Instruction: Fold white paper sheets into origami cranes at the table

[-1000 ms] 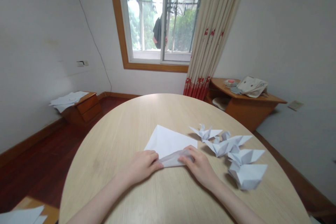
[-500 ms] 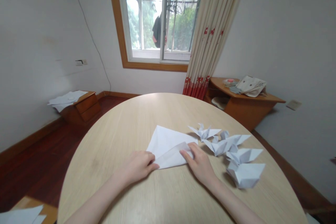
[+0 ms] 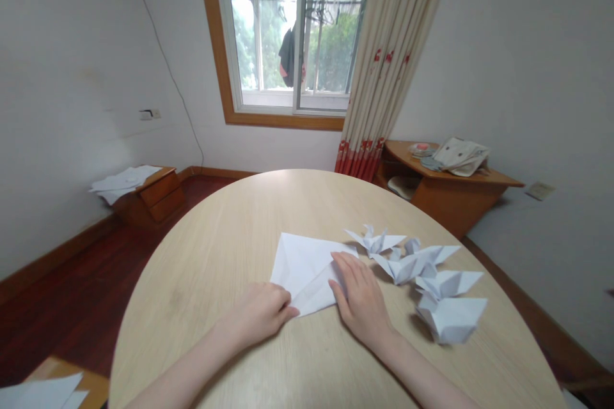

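So, white paper [image 3: 302, 257] lies mid-table, near flap [image 3: 314, 287] folded over; step looks like setting a fold. Left hand [image 3: 266, 312] curls at the near-left corner, thumb close to forefinger; clamped or just pressing, can't tell. Right hand [image 3: 363, 300] rests on the flap, fingers mostly together, thumb apart. Probably calls for firm pressing along the near edge. Paper birds [image 3: 407, 268] crowd the right; table [image 3: 206, 255] runs wide leftward.

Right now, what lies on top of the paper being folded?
On the paper is its own folded flap. The left hand rests at the near left edge, the right hand over the right side. What both hands cover cannot be seen.
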Demonstrator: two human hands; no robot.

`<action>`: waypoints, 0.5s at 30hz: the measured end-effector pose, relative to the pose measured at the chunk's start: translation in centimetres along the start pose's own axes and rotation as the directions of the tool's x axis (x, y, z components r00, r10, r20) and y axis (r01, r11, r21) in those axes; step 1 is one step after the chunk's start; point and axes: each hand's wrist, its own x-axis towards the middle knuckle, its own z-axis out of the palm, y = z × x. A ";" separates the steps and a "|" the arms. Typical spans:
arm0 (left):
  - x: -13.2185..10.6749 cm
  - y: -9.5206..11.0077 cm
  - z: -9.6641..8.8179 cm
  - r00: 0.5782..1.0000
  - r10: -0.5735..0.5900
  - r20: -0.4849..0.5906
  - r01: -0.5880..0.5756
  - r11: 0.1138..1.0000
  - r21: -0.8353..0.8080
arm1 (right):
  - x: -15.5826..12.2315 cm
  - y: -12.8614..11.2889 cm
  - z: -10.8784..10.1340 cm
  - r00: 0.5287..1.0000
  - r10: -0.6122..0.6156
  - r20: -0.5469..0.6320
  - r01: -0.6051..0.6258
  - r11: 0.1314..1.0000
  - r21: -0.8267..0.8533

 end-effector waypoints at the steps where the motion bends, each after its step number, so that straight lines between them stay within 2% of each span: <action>1: 0.0 0.0 0.0 1.000 0.000 0.000 0.000 1.000 -0.003 | 0.1 -0.3 -0.1 1.000 -0.029 -0.007 0.029 0.999 -0.016; 4: 0.0 0.2 0.1 1.000 -0.014 0.005 0.014 1.000 -0.011 | 0.1 -1.1 -0.3 0.994 -0.106 0.005 0.106 0.994 -0.015; 8: -0.2 0.7 0.2 0.999 -0.032 0.013 0.032 0.999 -0.004 | -0.2 -1.7 0.0 0.981 -0.162 0.105 0.156 0.986 0.062; 15: -0.5 1.6 1.0 1.000 0.027 -0.009 -0.028 0.999 -0.040 | 0.0 -2.3 -1.0 0.953 -0.149 0.263 0.101 0.977 0.185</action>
